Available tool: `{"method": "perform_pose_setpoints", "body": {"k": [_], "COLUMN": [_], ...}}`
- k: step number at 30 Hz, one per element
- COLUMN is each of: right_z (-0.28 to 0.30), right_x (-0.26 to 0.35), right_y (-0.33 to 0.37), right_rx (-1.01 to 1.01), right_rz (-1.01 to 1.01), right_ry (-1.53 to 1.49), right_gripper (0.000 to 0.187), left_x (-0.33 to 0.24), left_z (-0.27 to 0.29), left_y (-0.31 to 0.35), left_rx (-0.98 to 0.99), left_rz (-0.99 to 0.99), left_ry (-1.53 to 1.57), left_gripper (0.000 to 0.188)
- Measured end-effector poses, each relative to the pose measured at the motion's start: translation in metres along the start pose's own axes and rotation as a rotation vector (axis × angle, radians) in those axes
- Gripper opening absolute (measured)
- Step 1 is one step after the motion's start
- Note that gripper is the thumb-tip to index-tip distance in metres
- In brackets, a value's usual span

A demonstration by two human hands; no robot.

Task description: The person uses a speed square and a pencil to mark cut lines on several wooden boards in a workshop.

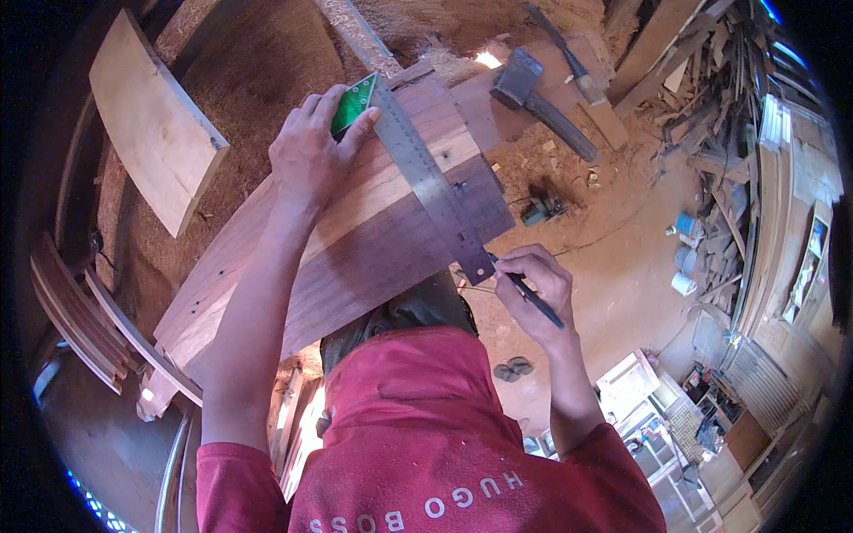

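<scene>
Left hand (311, 147): fingers closed on green handle of try square (431, 185), thumb beside the blade; blade lying across wooden board (333, 280); right hand (538, 284): fingers pinching dark pen (545, 311), just beside blade's free end.

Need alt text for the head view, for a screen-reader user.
A person's left hand holds a green-handled try square laid across a brown wooden board, while the right hand holds a dark, pen-like tool by the square's end nearest the body. A mallet lies beyond, to the right.
</scene>
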State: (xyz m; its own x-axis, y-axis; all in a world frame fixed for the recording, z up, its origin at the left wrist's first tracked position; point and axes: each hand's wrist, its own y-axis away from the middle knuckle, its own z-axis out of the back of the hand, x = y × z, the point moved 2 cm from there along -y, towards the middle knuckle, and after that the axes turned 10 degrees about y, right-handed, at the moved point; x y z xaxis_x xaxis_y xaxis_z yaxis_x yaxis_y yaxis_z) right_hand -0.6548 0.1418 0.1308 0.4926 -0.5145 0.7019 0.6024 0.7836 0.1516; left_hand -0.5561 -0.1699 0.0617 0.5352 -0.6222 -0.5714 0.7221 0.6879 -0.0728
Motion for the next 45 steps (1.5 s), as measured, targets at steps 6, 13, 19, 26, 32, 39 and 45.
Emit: {"method": "perform_pose_setpoints", "body": {"k": [6,13,19,26,32,39,45], "right_z": [-0.003,-0.030,-0.061,-0.022,0.021,-0.085,-0.147], "right_x": [0.008,0.040,0.056,0.093,0.084,0.148,0.169], "right_y": [-0.040,-0.148,-0.251,-0.284,-0.279,-0.225,-0.167], "right_rx": [-0.007,0.068,-0.013,-0.212,-0.452,0.405,0.811], "right_rz": [0.038,0.197,0.351,0.375,0.309,0.485,0.503], "right_ry": [0.013,0.018,0.074,-0.174,-0.285,-0.149,-0.368], "right_gripper": [0.010,0.019,0.016,0.011,0.032,0.032,0.026], "left_x": [0.002,0.002,0.002,0.032,0.029,0.026,-0.001], "left_z": [-0.001,0.001,-0.002,0.013,0.102,0.119,0.065], "left_y": [0.001,0.000,-0.002,0.010,0.022,0.112,0.192], "left_rx": [-0.024,-0.047,-0.040,-0.441,-0.841,-0.973,-0.668], "left_rz": [-0.015,-0.042,-0.044,0.144,0.383,0.463,0.650], "left_ry": [-0.039,-0.024,-0.024,0.327,0.759,0.790,0.494], "left_gripper": [0.056,0.055,0.056,0.036,0.023,0.030,0.050]}}
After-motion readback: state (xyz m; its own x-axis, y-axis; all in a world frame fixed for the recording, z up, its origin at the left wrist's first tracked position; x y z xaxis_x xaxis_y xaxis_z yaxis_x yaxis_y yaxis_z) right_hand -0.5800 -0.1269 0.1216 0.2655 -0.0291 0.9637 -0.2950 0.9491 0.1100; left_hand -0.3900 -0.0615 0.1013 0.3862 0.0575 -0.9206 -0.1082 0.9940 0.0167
